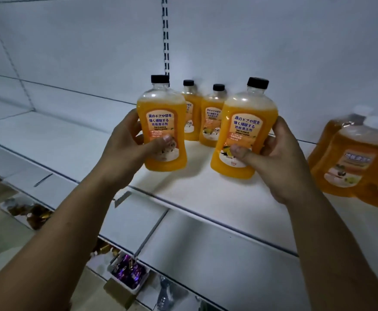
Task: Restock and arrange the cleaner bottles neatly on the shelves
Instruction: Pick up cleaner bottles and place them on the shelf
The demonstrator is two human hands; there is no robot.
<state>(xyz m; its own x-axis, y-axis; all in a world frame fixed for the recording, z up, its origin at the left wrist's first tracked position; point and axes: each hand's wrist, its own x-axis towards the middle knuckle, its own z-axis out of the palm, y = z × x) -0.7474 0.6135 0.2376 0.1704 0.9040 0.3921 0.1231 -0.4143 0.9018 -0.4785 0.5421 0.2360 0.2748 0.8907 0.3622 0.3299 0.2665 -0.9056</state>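
Item 1: left hand [125,144], centre left of the frame, forearm reaching up from the lower left. Its thumb lies across the label and its fingers wrap behind the left bottle [163,117], gripping it.

Item 2: right hand [277,158], centre right, forearm rising from the lower right. It grips the right bottle [244,135] the same way, thumb on the lower label.

Items 3–4: both held bottles are clear with black caps, orange liquid and foam at the shoulder. They are near upright over the front of the white shelf [183,189]; we cannot tell whether their bases touch it. On the labels we read "床のドアや窓を強く掃除する", "地板清洁剂" and "THE FLOOR IS", with a blurred line ending "CLEAN".

Items 5–6: two matching back bottles [212,117] stand upright on the shelf, between and behind the held pair.

Item 7: larger orange bottles [352,167] at the right edge, blurred, their labels unreadable.
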